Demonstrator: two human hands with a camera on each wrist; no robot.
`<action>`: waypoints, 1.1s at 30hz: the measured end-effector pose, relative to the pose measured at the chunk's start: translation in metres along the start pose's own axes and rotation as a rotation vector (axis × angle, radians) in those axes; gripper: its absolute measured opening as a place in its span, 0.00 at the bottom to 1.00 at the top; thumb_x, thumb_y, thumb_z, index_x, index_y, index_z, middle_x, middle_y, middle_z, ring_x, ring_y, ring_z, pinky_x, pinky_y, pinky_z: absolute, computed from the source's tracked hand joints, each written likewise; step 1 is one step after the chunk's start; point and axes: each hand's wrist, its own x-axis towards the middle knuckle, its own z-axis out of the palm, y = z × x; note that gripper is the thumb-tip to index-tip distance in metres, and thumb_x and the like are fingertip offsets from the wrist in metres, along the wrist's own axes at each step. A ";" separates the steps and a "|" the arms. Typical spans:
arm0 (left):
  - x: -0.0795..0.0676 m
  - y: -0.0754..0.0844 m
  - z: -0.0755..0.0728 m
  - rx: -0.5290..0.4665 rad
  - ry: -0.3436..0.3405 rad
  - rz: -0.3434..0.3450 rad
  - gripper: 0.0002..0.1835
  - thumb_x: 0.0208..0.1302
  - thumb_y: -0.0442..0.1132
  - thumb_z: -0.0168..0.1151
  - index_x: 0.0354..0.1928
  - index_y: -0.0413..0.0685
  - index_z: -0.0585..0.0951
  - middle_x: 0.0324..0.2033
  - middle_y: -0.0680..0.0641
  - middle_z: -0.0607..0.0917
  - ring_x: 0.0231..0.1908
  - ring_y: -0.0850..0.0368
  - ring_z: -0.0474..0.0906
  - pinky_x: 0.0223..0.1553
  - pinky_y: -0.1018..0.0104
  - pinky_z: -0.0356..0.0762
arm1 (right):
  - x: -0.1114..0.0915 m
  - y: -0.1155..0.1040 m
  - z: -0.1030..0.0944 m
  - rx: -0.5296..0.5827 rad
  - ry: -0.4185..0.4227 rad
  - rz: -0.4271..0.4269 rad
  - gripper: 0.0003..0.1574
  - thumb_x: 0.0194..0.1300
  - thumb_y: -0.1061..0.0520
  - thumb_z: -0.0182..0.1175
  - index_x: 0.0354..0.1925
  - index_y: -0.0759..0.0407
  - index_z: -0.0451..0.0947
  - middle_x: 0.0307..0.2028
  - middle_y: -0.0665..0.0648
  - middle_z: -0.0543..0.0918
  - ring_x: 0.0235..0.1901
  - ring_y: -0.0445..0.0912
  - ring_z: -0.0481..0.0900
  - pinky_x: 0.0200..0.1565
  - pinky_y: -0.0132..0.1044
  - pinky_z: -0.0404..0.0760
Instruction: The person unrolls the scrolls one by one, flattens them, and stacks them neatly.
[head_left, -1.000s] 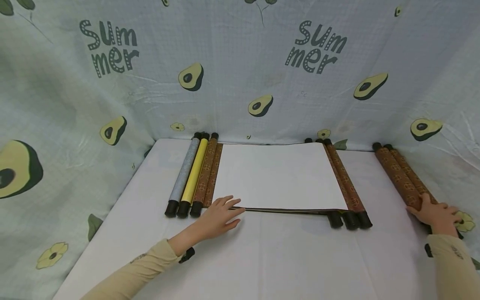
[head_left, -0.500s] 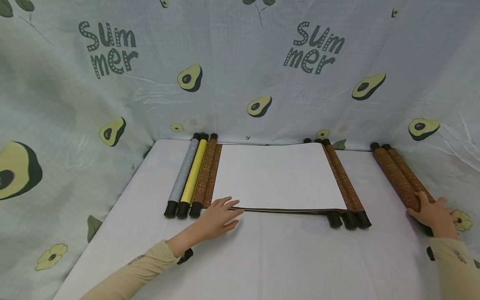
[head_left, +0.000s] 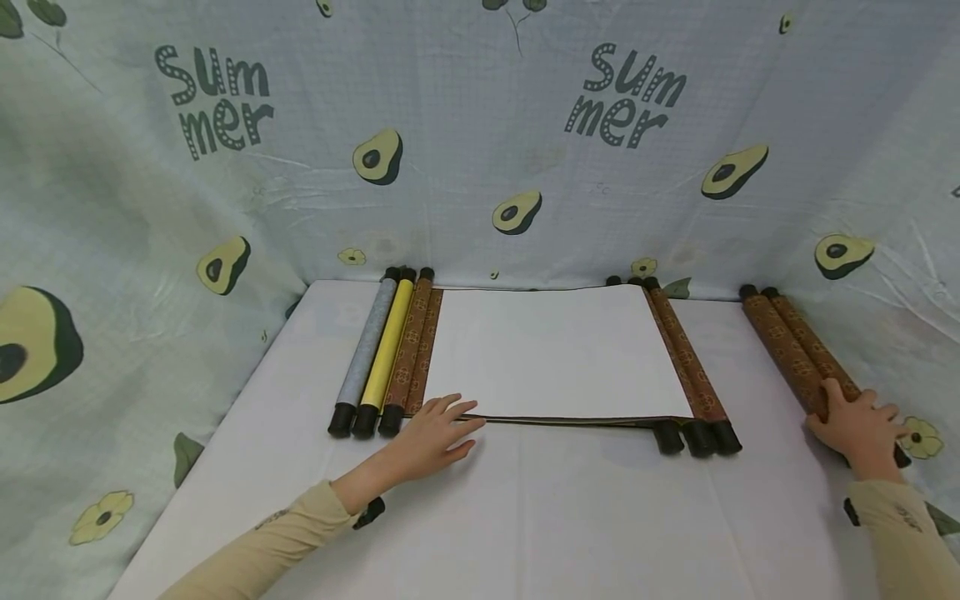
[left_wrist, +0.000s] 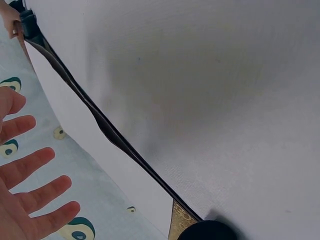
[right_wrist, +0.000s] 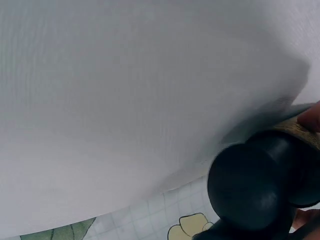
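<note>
A scroll lies unrolled in the middle of the white table, its blank white sheet (head_left: 555, 350) facing up and brown patterned rolls at both sides. My left hand (head_left: 435, 437) is at the sheet's front left edge, fingers straight and spread, holding nothing; in the left wrist view the fingers (left_wrist: 40, 165) reach in over the sheet's side. Far right, my right hand (head_left: 858, 425) grips the near part of two brown patterned rolls (head_left: 787, 350) lying side by side. The right wrist view shows my thumb (right_wrist: 311, 119) on a roll, behind round black end caps (right_wrist: 245, 187).
Grey (head_left: 371, 337), yellow (head_left: 390, 342) and brown (head_left: 411, 346) rolls lie parallel left of the sheet. More black-capped roll ends (head_left: 697, 437) stick out at its front right. A cloth with avocado prints (head_left: 465, 100) hangs behind and along the sides.
My right hand has shifted slightly left at the brown rolls. The left hand keeps its place at the sheet's edge, and the head view has moved a little.
</note>
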 end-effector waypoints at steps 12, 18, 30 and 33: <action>-0.002 -0.001 -0.001 -0.006 0.013 -0.006 0.17 0.58 0.44 0.58 0.50 0.53 0.77 0.51 0.45 0.77 0.53 0.43 0.71 0.49 0.49 0.70 | -0.003 -0.006 -0.004 -0.014 0.098 -0.024 0.35 0.56 0.53 0.50 0.54 0.68 0.47 0.40 0.92 0.51 0.39 0.88 0.49 0.36 0.78 0.53; -0.003 -0.002 -0.002 -0.003 0.020 -0.008 0.17 0.58 0.45 0.58 0.50 0.53 0.77 0.51 0.45 0.77 0.53 0.42 0.71 0.49 0.50 0.70 | -0.002 -0.007 0.000 -0.014 0.116 -0.026 0.34 0.57 0.53 0.49 0.54 0.68 0.47 0.41 0.92 0.51 0.39 0.88 0.48 0.35 0.77 0.52; -0.008 -0.005 -0.001 0.013 0.032 -0.007 0.18 0.57 0.45 0.59 0.50 0.53 0.77 0.50 0.44 0.78 0.52 0.42 0.71 0.49 0.48 0.71 | -0.012 -0.023 -0.018 0.056 0.173 -0.085 0.37 0.59 0.52 0.51 0.59 0.66 0.48 0.47 0.91 0.50 0.39 0.86 0.50 0.33 0.77 0.52; -0.009 -0.005 -0.001 0.023 0.023 -0.007 0.18 0.58 0.45 0.58 0.51 0.53 0.76 0.51 0.45 0.77 0.52 0.42 0.71 0.49 0.48 0.71 | -0.017 -0.030 -0.024 0.077 0.170 -0.131 0.40 0.61 0.48 0.49 0.63 0.62 0.46 0.49 0.90 0.49 0.39 0.87 0.48 0.33 0.77 0.50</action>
